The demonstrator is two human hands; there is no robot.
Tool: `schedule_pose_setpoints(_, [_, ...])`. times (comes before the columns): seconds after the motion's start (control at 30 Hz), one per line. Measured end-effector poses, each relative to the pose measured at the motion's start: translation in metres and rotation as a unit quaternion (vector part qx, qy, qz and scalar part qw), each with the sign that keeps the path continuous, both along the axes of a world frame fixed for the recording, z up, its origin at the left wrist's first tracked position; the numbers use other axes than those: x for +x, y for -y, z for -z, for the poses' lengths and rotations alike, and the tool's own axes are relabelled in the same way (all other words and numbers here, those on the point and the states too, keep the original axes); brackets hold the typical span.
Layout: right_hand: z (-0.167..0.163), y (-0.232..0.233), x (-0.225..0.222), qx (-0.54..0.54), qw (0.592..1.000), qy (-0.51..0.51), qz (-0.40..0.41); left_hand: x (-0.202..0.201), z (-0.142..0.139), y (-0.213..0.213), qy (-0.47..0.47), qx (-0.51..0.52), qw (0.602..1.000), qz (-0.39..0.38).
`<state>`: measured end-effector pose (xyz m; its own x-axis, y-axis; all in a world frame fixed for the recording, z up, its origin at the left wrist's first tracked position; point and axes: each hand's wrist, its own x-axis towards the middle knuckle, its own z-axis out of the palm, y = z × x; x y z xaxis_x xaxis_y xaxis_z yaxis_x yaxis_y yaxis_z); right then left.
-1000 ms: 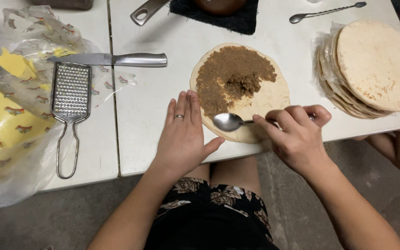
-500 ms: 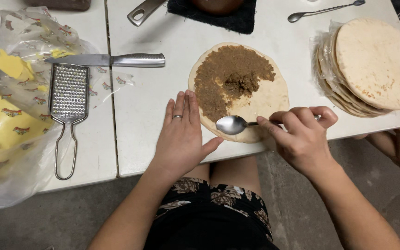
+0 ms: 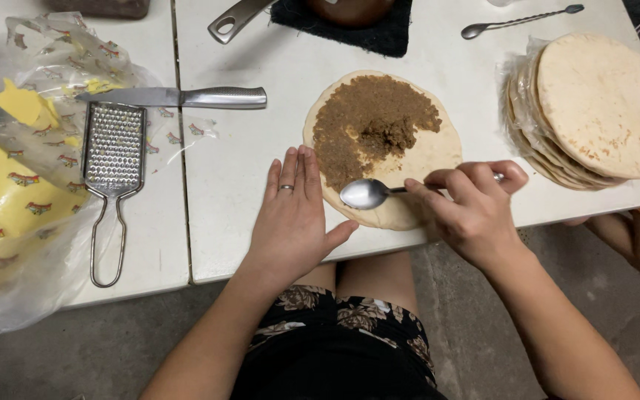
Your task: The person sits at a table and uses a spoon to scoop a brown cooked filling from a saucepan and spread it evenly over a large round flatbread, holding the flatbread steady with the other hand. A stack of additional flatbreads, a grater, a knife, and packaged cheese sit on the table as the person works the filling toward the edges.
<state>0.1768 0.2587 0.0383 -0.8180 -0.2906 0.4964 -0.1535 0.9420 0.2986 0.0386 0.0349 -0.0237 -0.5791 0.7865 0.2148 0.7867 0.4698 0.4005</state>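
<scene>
A round flatbread lies on the white table, its upper left half spread with brown minced filling. My right hand grips a metal spoon whose empty bowl hovers over the bare near edge of the flatbread. Flat on the table just left of the flatbread rests my left hand, fingers together, a ring on one finger, fingertips touching the bread's edge.
A stack of flatbreads in clear plastic sits at the right. A knife and a hand grater lie at the left beside bagged yellow cheese. A pan on a dark cloth and a second spoon are at the back.
The spoon and my right hand have shifted slightly to the right and up along the flatbread's near edge. My left hand has stayed flat in place.
</scene>
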Motion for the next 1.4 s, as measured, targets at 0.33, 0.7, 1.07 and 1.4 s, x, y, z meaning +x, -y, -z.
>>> schedule_pose_setpoints(0.33, [-0.024,-0.007,0.005,0.051,0.996,0.067,0.026,0.0,-0.002,0.0,0.009,-0.015,1.0,-0.002])
schedule_pose_setpoints(0.7, [-0.004,0.016,-0.001,-0.035,0.997,0.041,0.056,0.0,-0.002,0.001,0.0,-0.02,1.0,0.001])
schedule_pose_setpoints(1.07, [-0.022,0.01,-0.007,0.044,0.997,0.018,0.054,0.0,-0.003,-0.001,0.017,-0.04,0.999,-0.006])
schedule_pose_setpoints(1.4, [-0.022,0.009,0.0,0.016,0.999,0.045,0.02,0.002,-0.004,-0.004,0.009,-0.034,0.999,-0.007])
